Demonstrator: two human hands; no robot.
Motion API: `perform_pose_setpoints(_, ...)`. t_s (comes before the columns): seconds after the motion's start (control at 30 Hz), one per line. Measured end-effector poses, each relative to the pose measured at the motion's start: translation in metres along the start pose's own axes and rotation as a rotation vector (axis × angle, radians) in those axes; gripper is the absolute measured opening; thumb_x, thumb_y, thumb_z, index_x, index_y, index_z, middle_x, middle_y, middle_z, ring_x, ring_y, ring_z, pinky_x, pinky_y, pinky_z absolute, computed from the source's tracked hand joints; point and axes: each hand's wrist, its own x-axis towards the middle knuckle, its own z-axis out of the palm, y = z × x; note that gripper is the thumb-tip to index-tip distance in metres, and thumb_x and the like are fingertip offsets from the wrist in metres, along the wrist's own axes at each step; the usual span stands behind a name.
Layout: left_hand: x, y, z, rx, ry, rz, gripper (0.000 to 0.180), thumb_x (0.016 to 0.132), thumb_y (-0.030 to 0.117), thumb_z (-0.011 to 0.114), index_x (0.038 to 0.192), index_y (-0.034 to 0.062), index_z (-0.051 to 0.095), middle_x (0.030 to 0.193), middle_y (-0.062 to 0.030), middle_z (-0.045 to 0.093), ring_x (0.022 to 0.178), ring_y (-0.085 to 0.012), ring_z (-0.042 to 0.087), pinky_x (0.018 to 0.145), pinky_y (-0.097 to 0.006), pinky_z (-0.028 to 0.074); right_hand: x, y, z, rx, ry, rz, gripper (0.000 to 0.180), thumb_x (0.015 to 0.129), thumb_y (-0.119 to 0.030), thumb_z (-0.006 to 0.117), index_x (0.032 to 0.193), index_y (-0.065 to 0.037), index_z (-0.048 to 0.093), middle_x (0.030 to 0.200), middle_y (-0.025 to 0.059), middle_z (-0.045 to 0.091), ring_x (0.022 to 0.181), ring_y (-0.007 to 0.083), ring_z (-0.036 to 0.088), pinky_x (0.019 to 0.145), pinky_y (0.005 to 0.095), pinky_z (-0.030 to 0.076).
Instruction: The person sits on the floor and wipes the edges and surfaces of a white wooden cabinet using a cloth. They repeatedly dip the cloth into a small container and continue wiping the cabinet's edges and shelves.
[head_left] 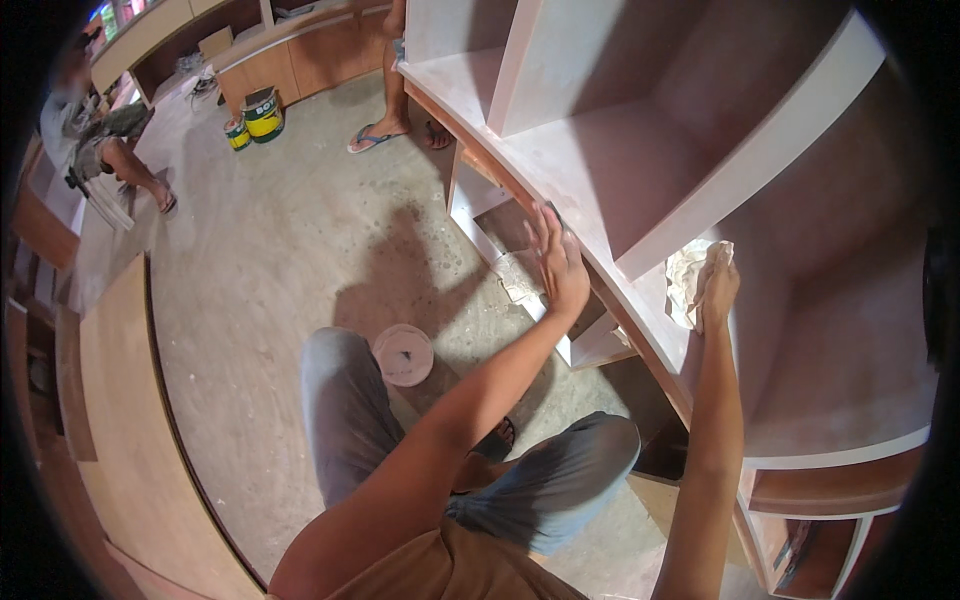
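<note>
My left hand (562, 268) presses a small dark flat piece (553, 212) against the bare brown front edge of a whitish cabinet (640, 292). Its fingers point away from me and cover most of that piece, so its kind is hard to tell. Farther right, my right hand (720, 285) grips a crumpled cream rag (686, 285) inside a cabinet compartment, just above its bottom board. An upright divider (740, 160) rises beside the rag.
Near my knee stands a round whitish bucket (403, 355). Two paint cans (262, 116) sit on the concrete floor (270, 260) farther off. One person (85, 135) sits at far left; another person's leg (393, 95) is beside the cabinet. A long wooden panel (125, 390) lies at left.
</note>
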Motion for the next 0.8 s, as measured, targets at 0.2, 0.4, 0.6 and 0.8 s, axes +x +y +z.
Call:
perform_pose_setpoints(0.2,0.089,-0.017,-0.008,-0.171,0.141,-0.203,0.058,0.106,0.024,0.032,0.151,-0.0105,0.021,0.161,-0.0283,0.015,0.149,-0.0423,0.015,0.123,-0.048,0.010,0.015,0.020,-0.005,-0.024,-0.020,-0.050,0.042,0.103,-0.043,0.050,0.091,-0.005,0.065,0.059,-0.0050,0.046,0.043,0.0054,0.036,0.038,0.0262,0.024)
perform_pose_setpoints(0.4,0.037,-0.015,-0.005,-0.126,0.060,-0.014,0.059,0.107,0.028,0.033,0.151,-0.0106,0.022,0.159,-0.0305,0.016,0.151,-0.0403,0.010,0.123,-0.044,0.010,-0.009,-0.014,0.003,0.043,-0.059,0.054,0.044,0.103,-0.043,0.050,0.091,-0.004,0.065,0.062,-0.0031,0.048,0.050,0.0052,0.040,0.046,0.0249,0.030)
perform_pose_setpoints(0.6,0.081,-0.018,-0.007,-0.111,0.119,-0.135,0.061,0.106,0.027,0.034,0.153,-0.0083,0.019,0.161,-0.0275,0.014,0.150,-0.0433,0.012,0.123,-0.046,0.011,0.014,0.016,-0.001,-0.184,0.043,-0.089,0.044,0.104,-0.044,0.047,0.093,-0.005,0.065,0.060,-0.0051,0.045,0.048,0.0040,0.038,0.043,0.0244,0.028)
perform_pose_setpoints(0.8,0.099,-0.032,-0.021,-0.057,0.051,-0.113,0.060,0.105,0.026,0.032,0.154,-0.0050,0.019,0.162,-0.0247,0.015,0.150,-0.0437,0.012,0.123,-0.050,0.010,-0.014,-0.019,0.014,-0.021,0.019,0.043,0.045,0.103,-0.045,0.049,0.086,-0.006,0.065,0.063,-0.0051,0.047,0.054,0.0039,0.042,0.047,0.0241,0.031)
